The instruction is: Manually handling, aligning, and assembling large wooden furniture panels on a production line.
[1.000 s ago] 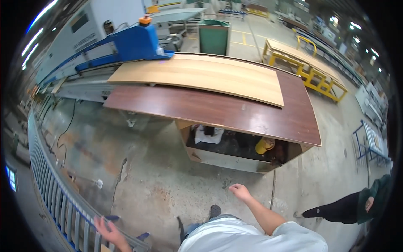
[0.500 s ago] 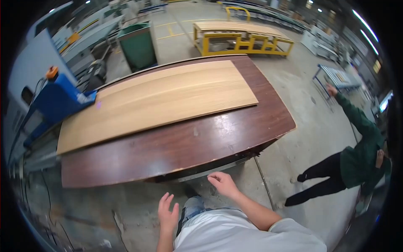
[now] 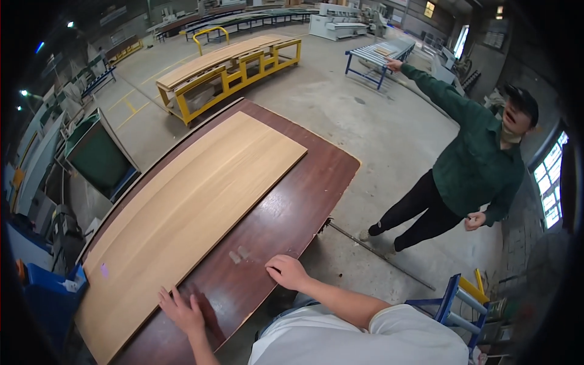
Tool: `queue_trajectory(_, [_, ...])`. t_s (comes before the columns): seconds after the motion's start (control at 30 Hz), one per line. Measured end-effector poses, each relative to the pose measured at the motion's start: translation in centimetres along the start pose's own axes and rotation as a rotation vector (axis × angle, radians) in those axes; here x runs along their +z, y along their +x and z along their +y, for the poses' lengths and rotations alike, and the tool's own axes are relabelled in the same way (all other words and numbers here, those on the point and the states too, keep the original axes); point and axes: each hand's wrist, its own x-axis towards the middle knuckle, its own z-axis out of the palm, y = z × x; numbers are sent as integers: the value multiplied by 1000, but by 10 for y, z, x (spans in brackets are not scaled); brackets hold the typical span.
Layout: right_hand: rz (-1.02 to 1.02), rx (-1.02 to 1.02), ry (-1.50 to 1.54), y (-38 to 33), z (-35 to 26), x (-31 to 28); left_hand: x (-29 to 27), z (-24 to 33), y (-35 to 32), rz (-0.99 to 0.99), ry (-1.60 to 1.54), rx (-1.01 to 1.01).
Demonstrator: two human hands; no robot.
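Note:
A light wood-grain board (image 3: 201, 188) lies flat on a dark reddish-brown table (image 3: 267, 210). My left hand (image 3: 182, 311) has its fingers spread at the board's near edge; the fingertips overlap that edge, and whether they touch it I cannot tell. Nothing is in that hand. Over the dark tabletop near its front edge is my right hand (image 3: 287, 272), fingers loosely curled in with the thumb close to them. No object shows in it. Pale marks appear on the tabletop just beyond the right hand.
At the right a co-worker in a green jacket (image 3: 474, 167) points with an outstretched arm toward a blue roller table (image 3: 371, 58). A yellow-framed bench (image 3: 243, 64) carries boards farther back. A green bin (image 3: 100, 155) stands left; a blue roller stand (image 3: 465, 310) is near right.
My view has swung to the right, bringing the co-worker fully into sight. Both my hands, earlier short of the table, are now over it, the left at the board's edge.

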Motion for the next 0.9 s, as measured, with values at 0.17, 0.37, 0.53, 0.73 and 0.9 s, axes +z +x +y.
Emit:
queue_trajectory(0.17, [33, -78, -25, -4, 2, -1, 10, -14, 48, -181, 144, 18])
queue_trajectory(0.37, [40, -106, -13, -5, 13, -1, 53, -33, 59, 29, 77, 288])
queue_trajectory(0.53, [-70, -181, 18, 4, 15, 7, -19, 5, 64, -237, 246, 220])
queue_trajectory(0.73, [77, -94, 55, -38, 20, 6, 54, 24, 131, -152, 49, 670])
queue_trajectory(0.9, [48, 1, -7, -38, 5, -8, 62, 38, 160, -115, 57, 916])
